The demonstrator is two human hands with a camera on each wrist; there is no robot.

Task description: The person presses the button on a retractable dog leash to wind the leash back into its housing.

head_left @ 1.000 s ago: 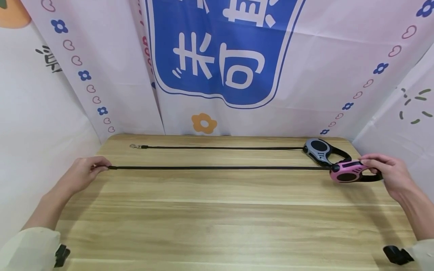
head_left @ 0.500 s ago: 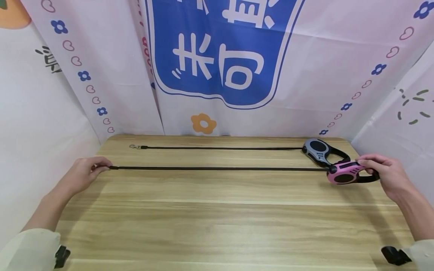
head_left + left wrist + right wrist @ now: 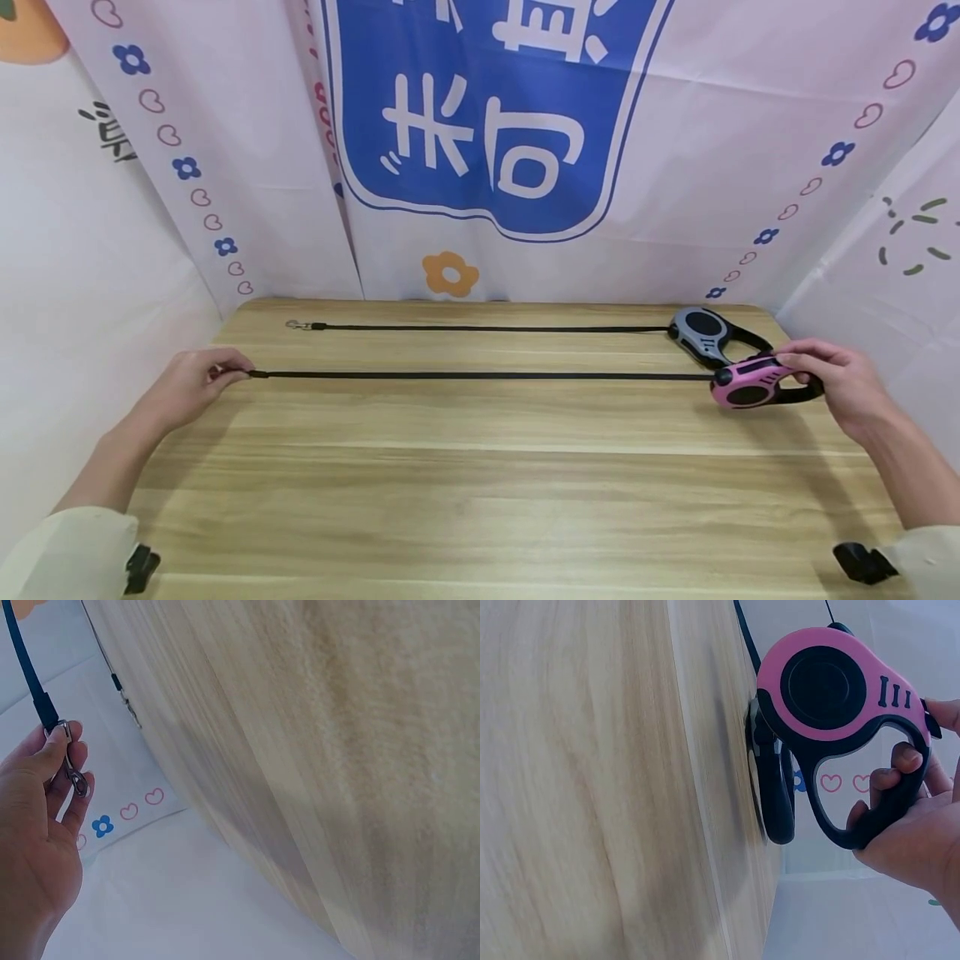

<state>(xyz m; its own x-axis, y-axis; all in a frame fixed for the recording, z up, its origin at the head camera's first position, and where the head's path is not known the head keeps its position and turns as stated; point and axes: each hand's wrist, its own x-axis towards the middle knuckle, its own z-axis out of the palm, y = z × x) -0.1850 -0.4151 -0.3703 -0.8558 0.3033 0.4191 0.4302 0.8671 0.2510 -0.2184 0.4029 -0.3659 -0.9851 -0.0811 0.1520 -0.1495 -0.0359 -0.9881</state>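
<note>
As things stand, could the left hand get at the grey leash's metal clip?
Probably yes: the grey leash's clip lies just beyond the left hand, with nothing visible between them, but that hand pinches the pink leash's clip, so it may need to let go.

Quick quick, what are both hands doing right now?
Left hand: closed, pinching the metal clip at the end of the black cord.
Right hand: closed, holding the pink leash by its black handle.
</note>
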